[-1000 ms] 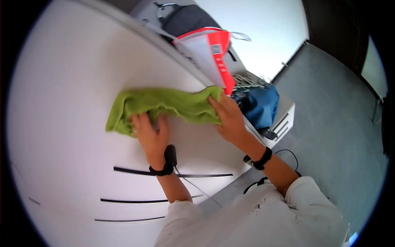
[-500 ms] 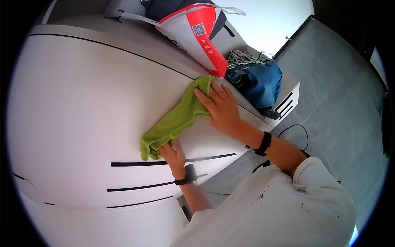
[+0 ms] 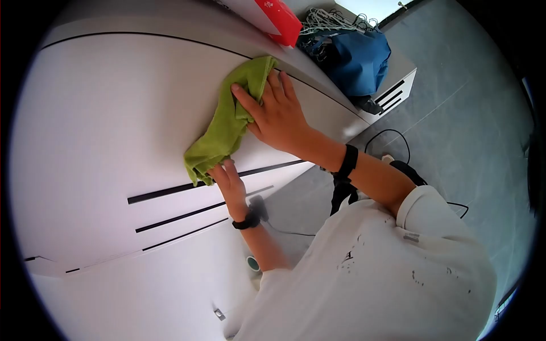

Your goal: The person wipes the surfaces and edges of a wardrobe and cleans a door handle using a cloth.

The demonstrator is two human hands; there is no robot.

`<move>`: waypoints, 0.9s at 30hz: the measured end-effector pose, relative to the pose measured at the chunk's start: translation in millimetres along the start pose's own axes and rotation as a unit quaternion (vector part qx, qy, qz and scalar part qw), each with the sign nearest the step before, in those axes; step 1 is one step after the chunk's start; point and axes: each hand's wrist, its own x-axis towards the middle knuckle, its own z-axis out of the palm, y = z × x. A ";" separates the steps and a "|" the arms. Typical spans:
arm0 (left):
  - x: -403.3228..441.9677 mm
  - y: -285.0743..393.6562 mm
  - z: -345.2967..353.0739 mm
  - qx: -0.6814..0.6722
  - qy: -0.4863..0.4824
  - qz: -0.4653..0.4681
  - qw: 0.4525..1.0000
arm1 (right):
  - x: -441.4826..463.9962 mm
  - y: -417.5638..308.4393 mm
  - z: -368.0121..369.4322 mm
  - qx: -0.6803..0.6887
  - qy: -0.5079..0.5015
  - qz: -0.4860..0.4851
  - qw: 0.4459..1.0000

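Observation:
A crumpled green cloth (image 3: 219,131) lies stretched diagonally across a white panel (image 3: 125,125). At its upper end, my right hand (image 3: 278,116) presses on it, palm down, thumb apart from the fingers and a fold of cloth between them. The fingertips reach past the cloth's edge near the dark seam of the panel. My left hand (image 3: 230,187) grips the lower end, its fingertips partly hidden by the bunched fabric. This hand is just over a long black strip (image 3: 162,193) on the panel. Both wrists wear black bands.
A red and white bag (image 3: 278,23) is at the top, beside a blue bag (image 3: 361,62) and tangled white cords (image 3: 335,21). A black cable (image 3: 406,139) lies on the grey floor (image 3: 455,125). A small round object (image 3: 253,263) is by my left forearm.
Both hands and the cloth sit higher and further left in the view. The camera has shifted too: the bags moved up, and more of the panel's lower side shows.

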 end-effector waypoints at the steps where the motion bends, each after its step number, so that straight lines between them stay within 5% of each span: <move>1: -1.5 -1.7 3.8 0.001 0.007 0.033 0.999 | 2.7 2.9 1.5 -0.002 0.002 0.000 1.000; 10: -9.9 -6.5 40.4 -0.014 0.024 -0.052 0.998 | 2.4 -2.1 -0.8 -0.023 -0.022 -0.018 0.999; 16: -34.8 -7.5 75.0 -0.164 0.043 -0.118 0.978 | 5.9 -2.1 -13.7 -0.025 -0.039 -0.008 0.999; 19: -30.2 -28.6 56.7 -0.274 0.171 -0.079 0.943 | 3.1 9.4 -11.9 -0.064 -0.026 -0.032 0.997; 22: -24.0 -25.3 33.1 -0.257 0.150 -0.041 0.954 | 0.6 11.7 -17.2 -0.082 -0.024 -0.062 0.994; 27: -16.7 -22.5 41.8 -0.232 0.211 -0.047 0.948 | 3.2 -10.3 -21.0 0.006 -0.067 0.051 0.996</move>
